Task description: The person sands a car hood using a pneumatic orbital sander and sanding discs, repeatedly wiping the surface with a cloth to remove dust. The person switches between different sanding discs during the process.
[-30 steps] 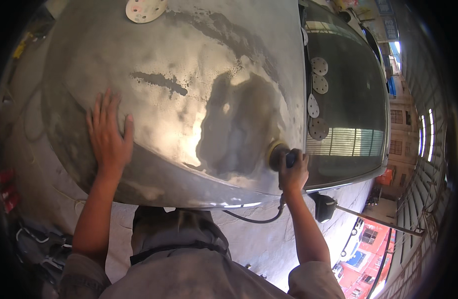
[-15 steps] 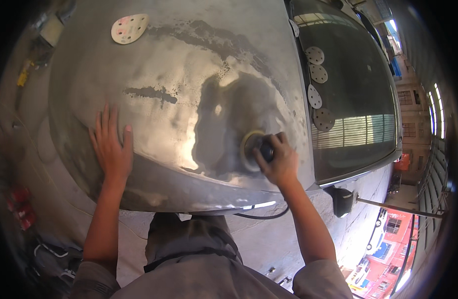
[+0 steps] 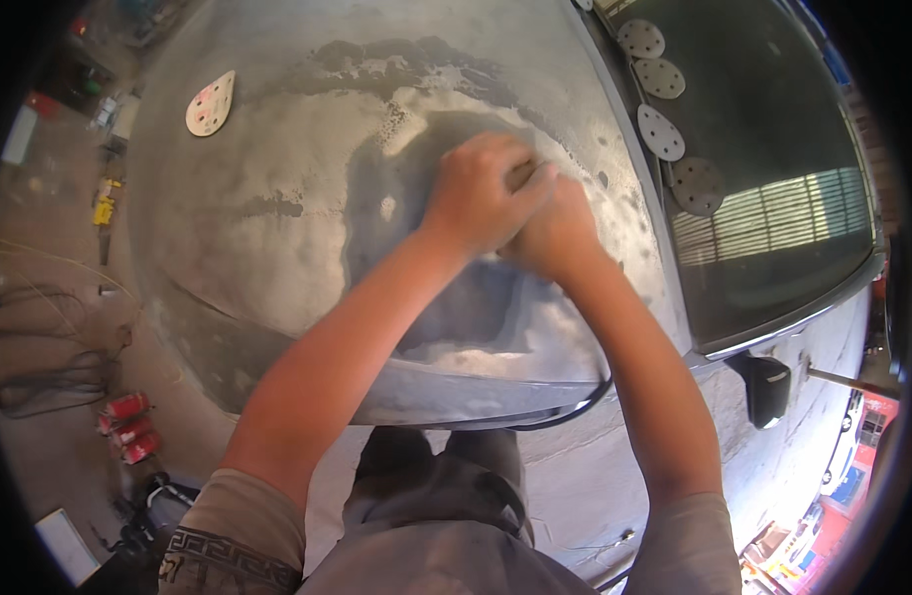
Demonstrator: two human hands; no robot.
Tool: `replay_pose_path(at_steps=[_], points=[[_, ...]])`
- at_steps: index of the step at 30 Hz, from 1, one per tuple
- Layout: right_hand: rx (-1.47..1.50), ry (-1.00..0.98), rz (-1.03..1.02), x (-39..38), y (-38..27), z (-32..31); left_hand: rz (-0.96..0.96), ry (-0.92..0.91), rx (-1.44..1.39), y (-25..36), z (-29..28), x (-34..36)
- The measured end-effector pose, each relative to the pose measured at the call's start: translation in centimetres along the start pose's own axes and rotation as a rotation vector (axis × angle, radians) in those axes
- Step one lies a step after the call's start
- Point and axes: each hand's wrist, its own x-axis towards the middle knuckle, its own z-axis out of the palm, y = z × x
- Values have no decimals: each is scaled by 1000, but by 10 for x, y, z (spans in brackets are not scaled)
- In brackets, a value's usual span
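Note:
Both my hands are together over the car hood (image 3: 267, 149), which has grey and bare-metal patches. My right hand (image 3: 560, 233) is closed round the orbital sander, which the hands now hide almost wholly. My left hand (image 3: 481, 193) curls over the sander from the left, its thumb pointing toward the right hand. Under and around them lies a dark grey patch (image 3: 466, 312) with a wavy edge. A teardrop-shaped sanding disc (image 3: 211, 104) with holes lies at the hood's far left.
Several sanding discs (image 3: 660, 133) lie along the base of the windshield (image 3: 773, 129). A side mirror (image 3: 763, 390) juts out at right. A black hose (image 3: 585, 402) curves by the hood's near edge. Red canisters (image 3: 128, 428) and coiled cables (image 3: 54, 382) are on the floor at left.
My left hand has left the hood's left side and joined the right hand at the sander. The right hand has moved farther away across the hood. The view has shifted.

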Motion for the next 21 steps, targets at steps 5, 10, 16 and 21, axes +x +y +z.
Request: replay_pose_path(at_steps=[5, 10, 16, 21], points=[[331, -32, -115, -96, -38, 8, -31, 5, 5, 64, -16, -89], [307, 22, -152, -79, -3, 10, -15, 73, 16, 44, 15, -72], [146, 193, -197, 14, 18, -7, 39, 136, -31, -10, 8, 15], [310, 125, -195, -46, -19, 15, 33, 112, 12, 25, -13, -60]])
